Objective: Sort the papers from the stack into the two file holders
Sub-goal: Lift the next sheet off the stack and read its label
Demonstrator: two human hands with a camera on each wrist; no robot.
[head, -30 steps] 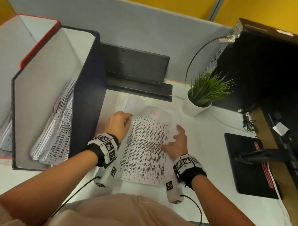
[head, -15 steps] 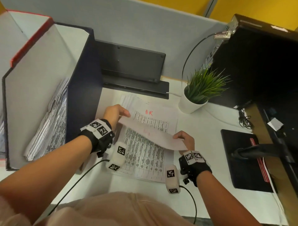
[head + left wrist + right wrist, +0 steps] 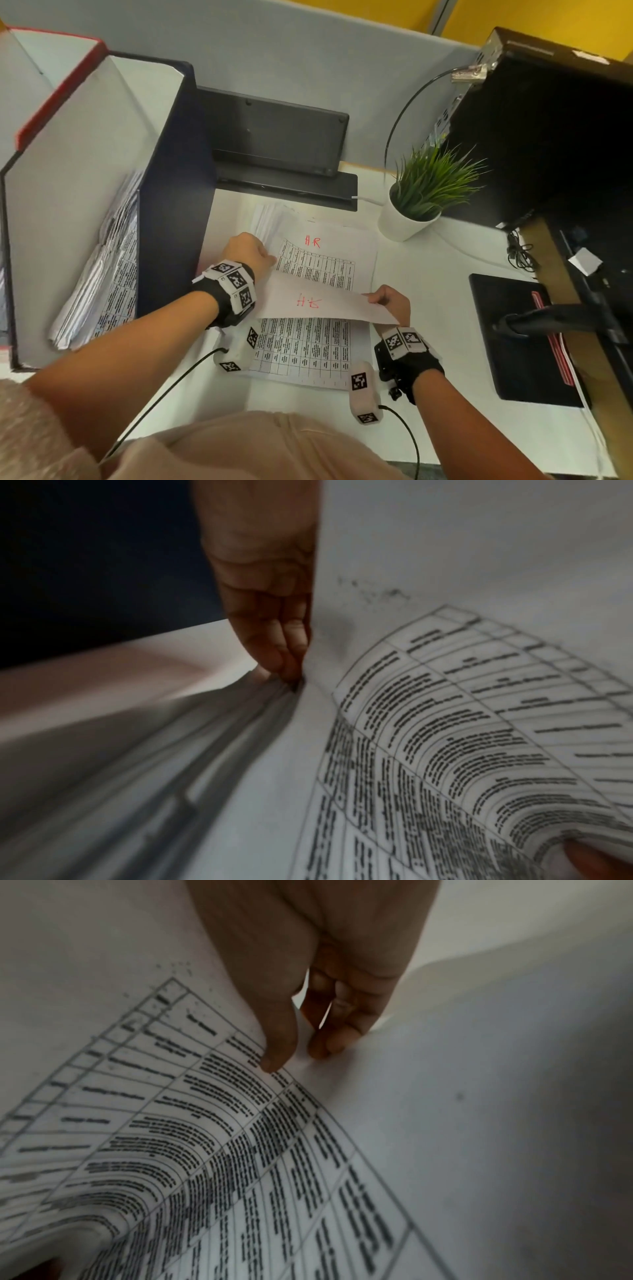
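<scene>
**A:** What's biggest in my view?

**B:** The white desk, and on its left the two file holders. The nearer one, the dark blue holder, is a tall cardboard box with a slanted open side. Inside it I see a sheaf of printed sheets leaning against the white inner wall, edges curled and uneven. The red-edged holder stands just behind it; I can't tell what it holds.

**A:** And the stack?

**B:** The paper stack lies flat on the desk just right of the blue holder, between my two hands. Thin white sheets, printed with a black grid of text, "HR" in red at the top.

**A:** The top sheet?

**B:** The lifted sheet is peeled toward me, bent in a soft curve, its blank back up with the red letters showing through mirrored.

**A:** How do I grip it?

**B:** My left hand pinches its left edge, fingers pressed together behind the paper. My right hand pinches the right edge, thumb on the printed face and fingers curled behind.

**A:** Anything smaller?

**B:** A small grassy plant in a white pot stands right of the stack.
</scene>
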